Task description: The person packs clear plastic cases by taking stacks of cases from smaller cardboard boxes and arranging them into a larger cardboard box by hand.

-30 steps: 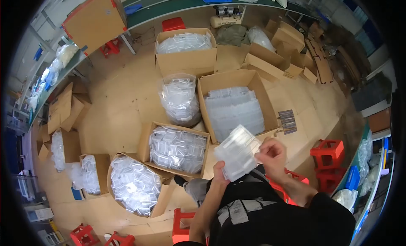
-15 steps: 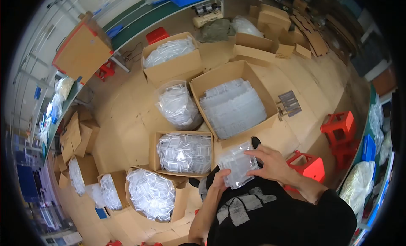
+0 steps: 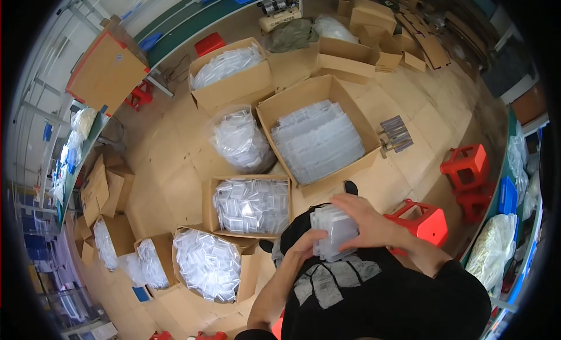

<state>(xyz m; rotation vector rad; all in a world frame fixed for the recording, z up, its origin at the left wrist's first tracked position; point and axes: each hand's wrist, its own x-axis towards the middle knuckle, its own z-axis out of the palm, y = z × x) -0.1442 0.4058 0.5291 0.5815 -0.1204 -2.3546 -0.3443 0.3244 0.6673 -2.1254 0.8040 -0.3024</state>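
A stack of clear plastic pieces (image 3: 338, 232), flat and squarish, sits in front of my torso between both hands. My left hand (image 3: 307, 244) grips its left side, thumb on the near face. My right hand (image 3: 368, 222) wraps round the right side, fingers over the far edge and thumb at the lower edge. What exactly the pieces are cannot be made out. Nearest the stack is a carton (image 3: 217, 232) filled with loose small clear cases. Beyond it stands a large carton (image 3: 374, 147) holding neat rows of similar clear flat pieces.
A clear bag (image 3: 238, 138) of plastic pieces stands left of the large carton. More filled cartons (image 3: 248, 278) line the lower left. Red stools (image 3: 429, 226) stand at my right, near a green bench. A small slatted metal piece (image 3: 397, 134) lies on the floor.
The stack has come closer to my body and is held more upright. My right hand has closed further round its far edge. The view has shifted slightly.
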